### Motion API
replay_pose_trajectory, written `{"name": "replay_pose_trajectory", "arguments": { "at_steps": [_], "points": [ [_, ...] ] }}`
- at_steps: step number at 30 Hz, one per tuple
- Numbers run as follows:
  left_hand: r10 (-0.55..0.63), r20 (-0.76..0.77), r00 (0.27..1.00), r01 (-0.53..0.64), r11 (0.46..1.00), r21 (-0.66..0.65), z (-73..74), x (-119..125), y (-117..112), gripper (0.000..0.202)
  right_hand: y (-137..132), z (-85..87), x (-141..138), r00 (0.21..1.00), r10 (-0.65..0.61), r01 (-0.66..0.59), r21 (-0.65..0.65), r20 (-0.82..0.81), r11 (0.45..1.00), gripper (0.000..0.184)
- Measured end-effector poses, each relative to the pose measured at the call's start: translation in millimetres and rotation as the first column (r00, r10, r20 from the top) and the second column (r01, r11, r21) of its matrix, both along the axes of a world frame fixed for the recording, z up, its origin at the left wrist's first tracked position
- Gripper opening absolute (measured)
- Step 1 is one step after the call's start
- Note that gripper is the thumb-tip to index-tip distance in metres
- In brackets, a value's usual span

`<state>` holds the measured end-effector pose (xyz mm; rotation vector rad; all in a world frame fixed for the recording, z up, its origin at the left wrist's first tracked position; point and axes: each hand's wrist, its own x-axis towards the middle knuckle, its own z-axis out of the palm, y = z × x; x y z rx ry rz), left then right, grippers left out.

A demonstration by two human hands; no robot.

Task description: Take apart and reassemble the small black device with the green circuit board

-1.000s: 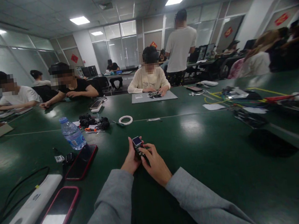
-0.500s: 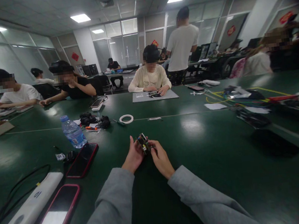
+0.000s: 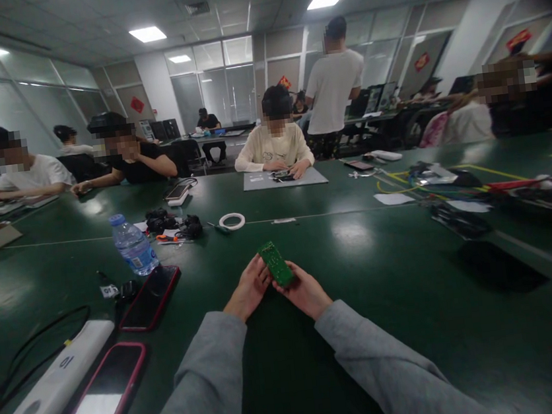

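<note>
Both of my hands hold a small green circuit board (image 3: 276, 263) just above the dark green table (image 3: 376, 302), in front of me at the middle. My left hand (image 3: 248, 292) pinches its left edge with closed fingers. My right hand (image 3: 306, 292) cups the board's lower end from underneath, fingers curled round it. The board's flat green underside faces up and tilts toward me. Grey sleeves cover both forearms.
To the left lie a water bottle (image 3: 133, 245), two red-cased phones (image 3: 149, 298) (image 3: 94, 410), a white power bank (image 3: 57, 386) and black cables. A tape roll (image 3: 232, 221) lies further out. Several people sit across the table; tools and wires (image 3: 460, 206) clutter the right.
The board was turned over in my hands: a second ago its component side with a small screen faced up, now the plain green back shows. My right hand slid underneath it.
</note>
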<state>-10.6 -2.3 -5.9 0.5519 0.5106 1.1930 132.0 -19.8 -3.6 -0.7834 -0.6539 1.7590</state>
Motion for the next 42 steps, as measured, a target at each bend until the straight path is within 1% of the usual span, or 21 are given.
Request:
{"name": "replay_pose_trajectory", "arguments": {
  "at_steps": [2, 4, 6, 8, 12, 15, 17, 21, 23, 26, 29, 33, 35, 38, 42],
  "points": [
    [-0.043, -0.013, 0.999, 0.043, 0.999, 0.009, 3.4, 0.6, -4.1, 0.037, -4.5, 3.9, -1.2, 0.990, 0.117, -0.121, -0.041, -0.079, 0.992, 0.019],
    [-0.084, -0.032, 0.996, 0.084, 0.996, 0.012, 6.2, 0.9, -7.6, 0.037, -8.6, 5.4, -2.9, 0.968, 0.208, -0.217, -0.058, -0.139, 0.974, 0.023],
    [-0.100, -0.059, 0.993, 0.102, 0.995, 0.021, 7.0, 0.7, -9.7, 0.036, -11.3, 4.6, -4.2, 0.950, 0.255, -0.274, -0.085, -0.181, 0.958, 0.027],
    [-0.106, -0.097, 0.990, 0.108, 0.994, 0.017, 5.6, 0.0, -10.0, 0.036, -12.6, 2.9, -4.7, 0.942, 0.273, -0.299, -0.117, -0.196, 0.947, 0.030],
    [-0.079, -0.148, 0.986, 0.075, 0.997, -0.035, 1.2, -1.3, -7.6, 0.036, -13.4, 0.6, -6.0, 0.951, 0.246, -0.269, -0.108, -0.186, 0.957, 0.027],
    [-0.053, -0.153, 0.987, 0.046, 0.998, -0.047, 0.5, -1.4, -6.3, 0.038, -12.1, -1.9, -8.5, 0.970, 0.182, -0.196, -0.080, -0.159, 0.977, 0.020],
    [-0.042, -0.156, 0.987, 0.036, 0.999, -0.040, 1.4, -1.3, -6.2, 0.040, -9.5, -4.4, -9.5, 0.986, 0.125, -0.132, -0.053, -0.106, 0.990, 0.015],
    [-0.020, -0.132, 0.991, 0.019, 1.000, -0.008, 3.4, -0.9, -6.5, 0.039, -2.8, -6.1, -7.4, 0.999, 0.042, -0.042, 0.025, 0.016, 0.999, 0.024],
    [-0.015, -0.121, 0.993, 0.015, 1.000, -0.001, 3.1, -0.6, -6.1, 0.038, -1.2, -4.1, -5.4, 0.999, 0.001, -0.003, 0.034, 0.046, 0.999, 0.029],
    [-0.003, -0.131, 0.991, 0.002, 1.000, -0.002, 1.8, 0.1, -5.3, 0.036, -3.3, -0.5, -4.3, 0.997, 0.003, -0.008, 0.069, 0.079, 0.998, 0.041],
    [0.009, -0.151, 0.989, -0.005, 1.000, 0.026, 1.7, 1.0, -5.7, 0.035, -8.4, -0.1, -6.2, 0.984, -0.005, -0.023, 0.153, 0.179, 0.988, 0.050],
    [0.032, -0.168, 0.985, -0.024, 0.998, 0.052, 4.3, 2.9, -7.6, 0.040, -12.1, -5.4, -9.8, 0.910, -0.112, 0.009, 0.251, 0.398, 0.968, 0.063],
    [0.063, -0.174, 0.983, -0.055, 0.997, 0.052, 4.8, 4.0, -8.3, 0.042, -11.7, -8.1, -10.5, 0.878, -0.128, -0.001, 0.270, 0.461, 0.963, 0.064],
    [0.091, -0.212, 0.973, -0.077, 0.995, 0.070, 2.8, 4.7, -8.2, 0.044, -9.5, -9.9, -9.7, 0.878, -0.126, -0.001, 0.264, 0.461, 0.964, 0.062],
    [0.047, -0.228, 0.973, -0.028, 0.996, 0.086, -3.6, 4.5, -4.4, 0.048, -6.6, -8.8, -6.5, 0.923, -0.076, -0.016, 0.235, 0.377, 0.972, 0.059]
  ]
}}
